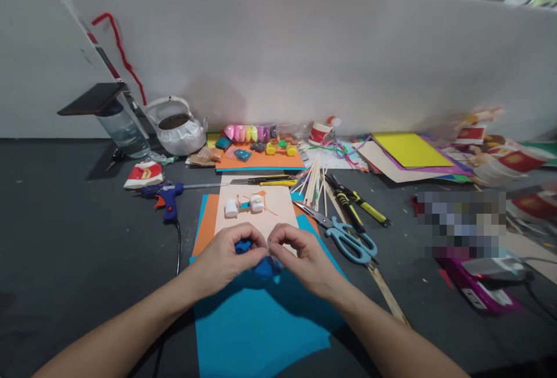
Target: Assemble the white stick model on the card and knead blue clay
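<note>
My left hand (230, 253) is closed around a lump of blue modelling clay (266, 266), part of which pokes up between the fingers. Close beside it, my right hand (302, 256) pinches at the same lump, thumb against forefinger; the exact contact is partly hidden. Both hands are over a blue sheet (256, 331). Just beyond them, on a cream sheet (230, 183), lies a small model with white rollers (231, 208) and orange strips.
A blue glue gun (169, 198) lies left, its cord running toward me. Scissors (348, 241), pliers (350, 204), wooden sticks (314, 183) and a cutter knife (270, 180) lie around the sheets. Behind stand a white kettle (183, 134), coloured clay packs (250, 133) and coloured paper (411, 148).
</note>
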`<state>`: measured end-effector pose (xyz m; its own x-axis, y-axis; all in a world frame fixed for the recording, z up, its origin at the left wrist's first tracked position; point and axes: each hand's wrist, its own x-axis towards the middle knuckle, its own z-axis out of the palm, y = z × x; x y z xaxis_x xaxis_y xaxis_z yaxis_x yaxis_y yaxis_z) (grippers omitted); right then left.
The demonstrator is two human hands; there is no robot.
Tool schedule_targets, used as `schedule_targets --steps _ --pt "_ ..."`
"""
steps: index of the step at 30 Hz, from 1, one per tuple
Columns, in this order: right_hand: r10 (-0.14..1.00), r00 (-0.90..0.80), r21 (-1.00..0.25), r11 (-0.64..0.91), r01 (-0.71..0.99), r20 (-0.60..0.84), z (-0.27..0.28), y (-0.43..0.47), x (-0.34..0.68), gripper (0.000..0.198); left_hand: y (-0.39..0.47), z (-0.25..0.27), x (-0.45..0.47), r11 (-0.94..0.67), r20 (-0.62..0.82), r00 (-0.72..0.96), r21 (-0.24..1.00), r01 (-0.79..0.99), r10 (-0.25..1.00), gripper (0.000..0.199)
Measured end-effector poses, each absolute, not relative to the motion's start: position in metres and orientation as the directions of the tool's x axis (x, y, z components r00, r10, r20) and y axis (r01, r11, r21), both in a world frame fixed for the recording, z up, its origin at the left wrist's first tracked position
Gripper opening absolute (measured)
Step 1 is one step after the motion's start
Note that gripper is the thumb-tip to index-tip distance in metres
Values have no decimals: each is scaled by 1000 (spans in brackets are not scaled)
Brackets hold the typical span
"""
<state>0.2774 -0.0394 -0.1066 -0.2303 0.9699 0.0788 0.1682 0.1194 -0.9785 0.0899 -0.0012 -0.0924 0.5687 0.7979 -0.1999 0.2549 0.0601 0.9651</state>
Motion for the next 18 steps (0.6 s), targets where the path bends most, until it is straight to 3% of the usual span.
schedule_targets --steps 18 --pt "975 -208 -973 124 194 83 -108 -43 270 19 -8 -103 88 -167 -19 585 950 262 811 14"
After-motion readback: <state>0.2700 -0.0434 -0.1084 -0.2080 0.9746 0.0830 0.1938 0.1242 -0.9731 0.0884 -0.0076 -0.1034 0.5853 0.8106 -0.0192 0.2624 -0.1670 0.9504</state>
